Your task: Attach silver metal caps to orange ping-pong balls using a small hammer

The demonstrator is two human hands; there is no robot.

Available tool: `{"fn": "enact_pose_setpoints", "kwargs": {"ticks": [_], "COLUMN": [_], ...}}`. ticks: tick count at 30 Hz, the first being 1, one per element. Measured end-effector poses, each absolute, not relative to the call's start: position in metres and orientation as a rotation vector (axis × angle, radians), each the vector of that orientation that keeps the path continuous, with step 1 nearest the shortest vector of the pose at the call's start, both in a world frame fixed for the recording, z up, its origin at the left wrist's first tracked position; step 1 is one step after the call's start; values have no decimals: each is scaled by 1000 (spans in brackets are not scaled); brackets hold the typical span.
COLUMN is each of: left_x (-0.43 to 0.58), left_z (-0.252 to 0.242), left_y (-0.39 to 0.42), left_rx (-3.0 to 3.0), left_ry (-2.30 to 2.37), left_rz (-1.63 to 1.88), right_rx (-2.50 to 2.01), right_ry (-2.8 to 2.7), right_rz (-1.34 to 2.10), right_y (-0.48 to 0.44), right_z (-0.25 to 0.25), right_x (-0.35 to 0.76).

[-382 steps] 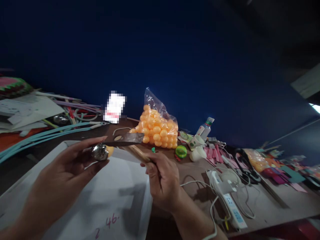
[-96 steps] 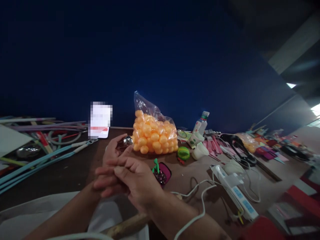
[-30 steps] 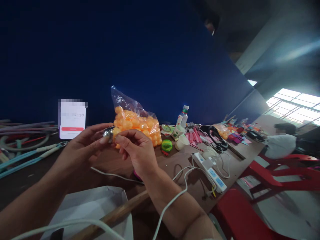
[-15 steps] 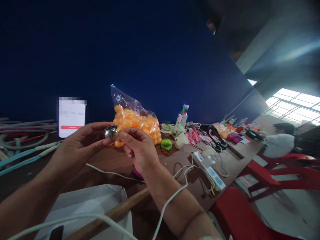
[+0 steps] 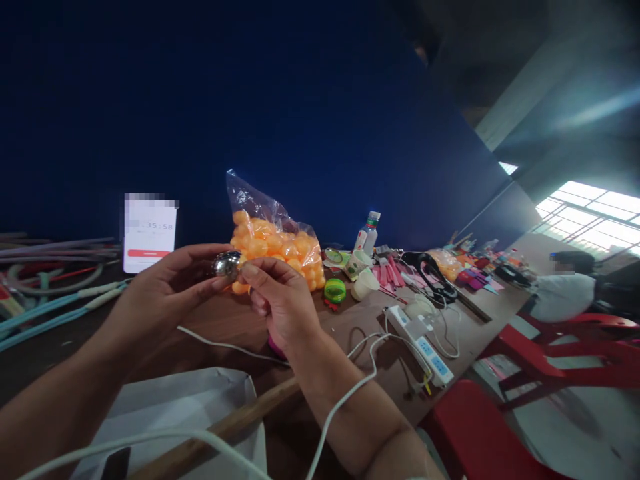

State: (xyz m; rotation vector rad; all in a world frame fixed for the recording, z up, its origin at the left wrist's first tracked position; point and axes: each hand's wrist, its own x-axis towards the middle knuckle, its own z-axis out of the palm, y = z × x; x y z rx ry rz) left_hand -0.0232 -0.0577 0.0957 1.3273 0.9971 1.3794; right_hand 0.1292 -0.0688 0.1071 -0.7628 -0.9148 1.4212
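A shiny silver ball is held up over the table between both hands. My left hand grips it from the left, fingers above and thumb below. My right hand is closed in a pinch at the ball's right side; whatever its fingertips hold is too hidden to name. Just behind the hands stands a clear plastic bag full of orange balls. A green and yellow striped ball lies to the right of my right hand. Something purple shows partly beneath that hand.
A phone showing a timer stands at left, near blue-handled cords. White cables cross my right forearm. A white box and wooden stick lie in front. Rightward are a bottle, power strip, red chairs and a person.
The whole view has shifted slightly, so things appear a little further right. Both hands keep the same hold around the silver ball.
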Motion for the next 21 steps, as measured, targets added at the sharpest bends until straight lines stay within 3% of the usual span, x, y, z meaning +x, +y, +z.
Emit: {"fn": "enact_pose_setpoints", "kwargs": {"ticks": [21], "left_x": [-24], "left_z": [94], "left_y": [-59], "left_rx": [1332], "left_ry": [1016], "left_rz": [1389], "right_rx": [-760], "right_ry": [-913], "right_rz": [1385], "right_y": [-72], "right_z": [106], "right_x": [125]}}
